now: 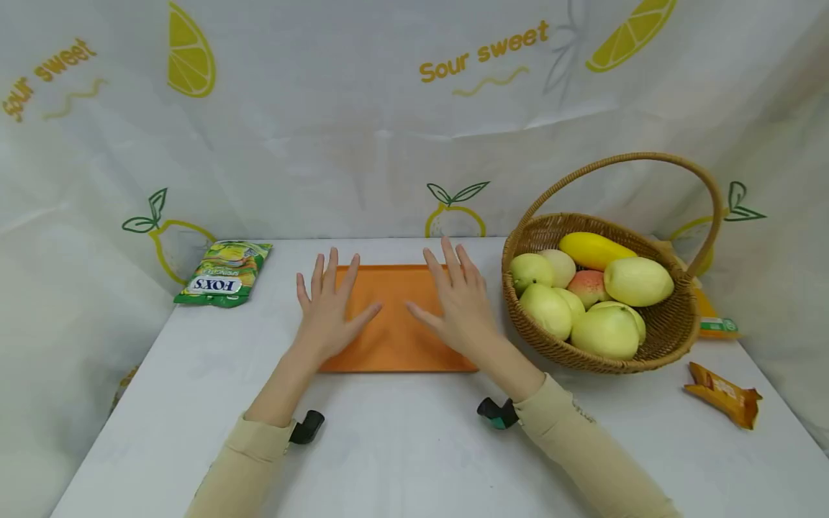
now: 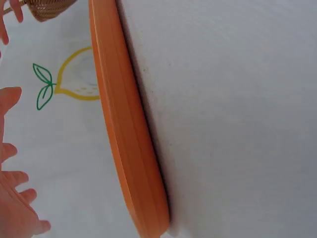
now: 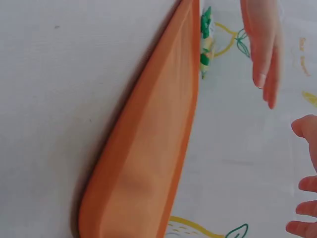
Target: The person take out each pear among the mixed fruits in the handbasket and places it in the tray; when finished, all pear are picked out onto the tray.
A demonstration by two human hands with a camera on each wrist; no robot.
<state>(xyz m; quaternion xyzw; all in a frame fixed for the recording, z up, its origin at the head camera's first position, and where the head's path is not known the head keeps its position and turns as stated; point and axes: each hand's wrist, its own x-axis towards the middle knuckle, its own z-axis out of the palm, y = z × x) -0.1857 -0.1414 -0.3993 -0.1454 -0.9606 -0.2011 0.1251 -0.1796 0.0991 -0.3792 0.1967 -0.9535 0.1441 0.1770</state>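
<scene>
Fingers (image 1: 332,272) of the left hand (image 1: 327,316) are straight and spread apart, with the thumb reaching inward over an orange tray (image 1: 395,349). Fingers of the right hand (image 1: 466,309) are likewise extended and apart, with that thumb pointing back toward the other one. The tray lies flat on the white desk (image 1: 388,460), below both sets of fingers and between the two hands; both wrist views show the hands raised above it, clear of its surface. Beyond and to the left of the left fingers sits a green snack packet (image 1: 223,277), its brand name upside down. Just to the right of the right fingers stands a wicker basket (image 1: 602,363) with a tall arched handle, holding several pale green fruits (image 1: 605,332), a reddish peach (image 1: 588,289) and a long yellow fruit (image 1: 594,250). Farther right of those fingers, and nearer the person, lies a small snack in an orange wrapper (image 1: 724,394); another packet (image 1: 712,324) is partly hidden behind the basket. Behind the fingers hangs a white cloth (image 1: 324,165) printed with lemons. Beige sleeves (image 1: 246,460) cover the forearms.
</scene>
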